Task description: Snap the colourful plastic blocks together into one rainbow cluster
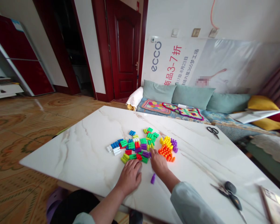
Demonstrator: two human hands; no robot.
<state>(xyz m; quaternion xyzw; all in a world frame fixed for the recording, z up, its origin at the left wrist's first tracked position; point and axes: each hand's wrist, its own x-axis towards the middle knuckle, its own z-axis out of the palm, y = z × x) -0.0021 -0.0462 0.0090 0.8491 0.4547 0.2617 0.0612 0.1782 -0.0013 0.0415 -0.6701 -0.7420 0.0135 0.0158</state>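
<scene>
A: What are the fingers on the right hand (159, 162) up to?

B: Finger and thumb are bent close together, and a bit of purple shows at the tips. I can't tell if they have hold of it.

A: And the left hand (130, 175)?

B: Palm down, fingers loosely bent, by the near edge of the mixed pieces (132, 145). Its underside is hidden, so I can't tell if it has anything. Maybe it rests there to keep the arm steady.

A: What's between the arms?

B: One purple piece (153, 178), all alone on the desk (84, 149).

A: Why are the others so bunched up?

B: Just right of the right hand, the orange pieces (165, 151) touch the yellow pieces (166, 142), with more purple pieces (174, 145) beside them. I think they're packed by colour so they're easy to tell apart. The mixed ones sit loosely in front of both hands, handy to reach, I'd guess.

A: And farther out?

B: Black scissors (215, 133) lie near the far edge, well apart, perhaps to be out of the way. Past that is the sofa (226, 127).
</scene>
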